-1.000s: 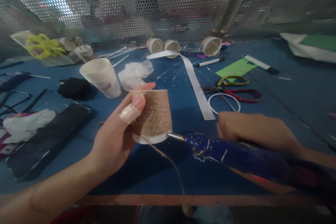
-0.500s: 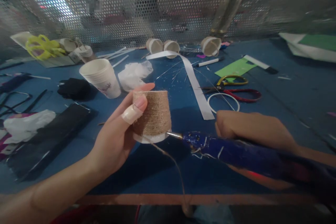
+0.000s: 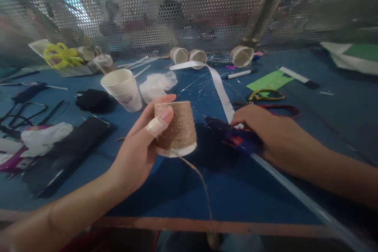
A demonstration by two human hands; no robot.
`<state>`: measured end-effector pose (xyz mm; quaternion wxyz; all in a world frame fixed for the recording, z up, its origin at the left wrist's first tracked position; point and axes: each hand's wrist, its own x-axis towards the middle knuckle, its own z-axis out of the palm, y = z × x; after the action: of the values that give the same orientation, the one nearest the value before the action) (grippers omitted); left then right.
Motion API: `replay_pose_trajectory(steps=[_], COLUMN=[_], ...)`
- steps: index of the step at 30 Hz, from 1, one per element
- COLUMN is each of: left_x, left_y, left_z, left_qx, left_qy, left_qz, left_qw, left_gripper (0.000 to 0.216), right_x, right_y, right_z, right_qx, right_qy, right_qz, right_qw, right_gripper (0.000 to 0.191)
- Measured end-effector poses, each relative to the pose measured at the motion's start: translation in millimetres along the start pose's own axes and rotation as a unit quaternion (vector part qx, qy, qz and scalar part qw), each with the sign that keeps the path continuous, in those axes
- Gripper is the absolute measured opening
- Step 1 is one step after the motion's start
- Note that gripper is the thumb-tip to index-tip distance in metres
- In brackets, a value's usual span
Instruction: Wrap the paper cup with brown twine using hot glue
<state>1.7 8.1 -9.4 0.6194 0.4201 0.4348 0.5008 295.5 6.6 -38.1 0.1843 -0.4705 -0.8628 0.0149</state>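
My left hand (image 3: 141,145), with a bandage on its thumb, grips a paper cup wrapped in brown twine (image 3: 180,126). A white band of the cup shows below the wrapping. From there the loose twine (image 3: 203,185) hangs down past the table's front edge. To the right, my right hand (image 3: 260,126) is closed round a dark blue hot glue gun (image 3: 242,141), blurred by motion. Its tip points left and stands apart from the cup. A clear glue stick (image 3: 295,189) sticks out of its back end. The right hand covers part of a white paper strip (image 3: 218,86).
Stacked paper cups (image 3: 122,90) and a crumpled plastic bag (image 3: 158,86) stand behind my left hand. Scissors (image 3: 271,94), green paper (image 3: 270,80) and a marker (image 3: 240,74) lie right. Several twine-wrapped cups (image 3: 197,58) rest near a perforated metal screen (image 3: 141,27). Left lies a black pouch (image 3: 67,153).
The glue gun has come away from the cup's lower edge and turned, so its glue stick now shows. My right hand has moved up and left over the white strip's end. My left hand still holds the cup.
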Motion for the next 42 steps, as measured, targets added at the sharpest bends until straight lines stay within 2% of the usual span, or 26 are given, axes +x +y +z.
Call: replay_pose_trajectory(steps=[3, 5, 8, 12, 14, 15, 17, 19, 23, 26, 29, 33, 36, 39, 42], left_x=[-1, -2, -2, -3, -4, -4, -5, -6, -6, -7, -8, -7, -8, -9, -9], left_y=[1, 3, 5, 6, 6, 6, 5, 4, 2, 3, 5, 5, 4, 3, 4], left_z=[-2, -3, -3, -4, -5, -5, -6, -7, -9, -9, -8, -6, -7, -8, -7], left_qx=[-0.012, -0.015, -0.022, -0.03, -0.026, -0.025, -0.023, -0.019, 0.01, 0.035, 0.064, 0.101, 0.115, 0.121, 0.129], left_qy=[0.003, 0.0, -0.006, -0.028, -0.033, -0.038, -0.049, -0.063, -0.078, -0.074, -0.067, -0.063, -0.066, -0.073, -0.069], left_qz=[-0.008, -0.013, -0.012, -0.003, 0.004, 0.009, 0.021, 0.032, 0.058, 0.058, 0.047, 0.045, 0.045, 0.042, 0.039], left_qw=[1.0, 1.0, 1.0, 0.999, 0.999, 0.999, 0.998, 0.997, 0.995, 0.995, 0.995, 0.992, 0.99, 0.989, 0.988], left_gripper=[0.044, 0.044, 0.046, 0.048, 0.047, 0.046, 0.044, 0.042, 0.035, 0.034, 0.037, 0.045, 0.046, 0.046, 0.048], right_x=[10, 14, 15, 12, 10, 10, 12, 15, 26, 31, 31, 26, 23, 22, 21], right_y=[5, 7, 5, -17, -36, -45, -62, -74, -82, -82, -82, -81, -81, -80, -78], right_z=[0, -1, -2, -9, -16, -19, -27, -31, -32, -31, -31, -31, -31, -31, -30], right_qx=[0.022, 0.05, 0.067, 0.136, 0.206, 0.244, 0.312, 0.382, 0.519, 0.559, 0.553, 0.476, 0.389, 0.306, 0.235], right_qy=[-0.006, -0.009, 0.001, 0.05, 0.01, -0.031, -0.123, -0.193, -0.258, -0.286, -0.259, -0.17, -0.125, -0.068, -0.006], right_qz=[0.066, 0.082, 0.048, -0.03, -0.033, -0.022, 0.036, 0.092, 0.139, 0.146, 0.127, 0.106, 0.053, -0.008, -0.052], right_qw=[0.998, 0.995, 0.997, 0.989, 0.978, 0.969, 0.942, 0.899, 0.803, 0.764, 0.782, 0.856, 0.911, 0.949, 0.971], right_gripper=[0.022, 0.026, 0.03, 0.019, 0.019, 0.022, 0.03, 0.039, 0.054, 0.048, 0.042, 0.03, 0.029, 0.03, 0.029])
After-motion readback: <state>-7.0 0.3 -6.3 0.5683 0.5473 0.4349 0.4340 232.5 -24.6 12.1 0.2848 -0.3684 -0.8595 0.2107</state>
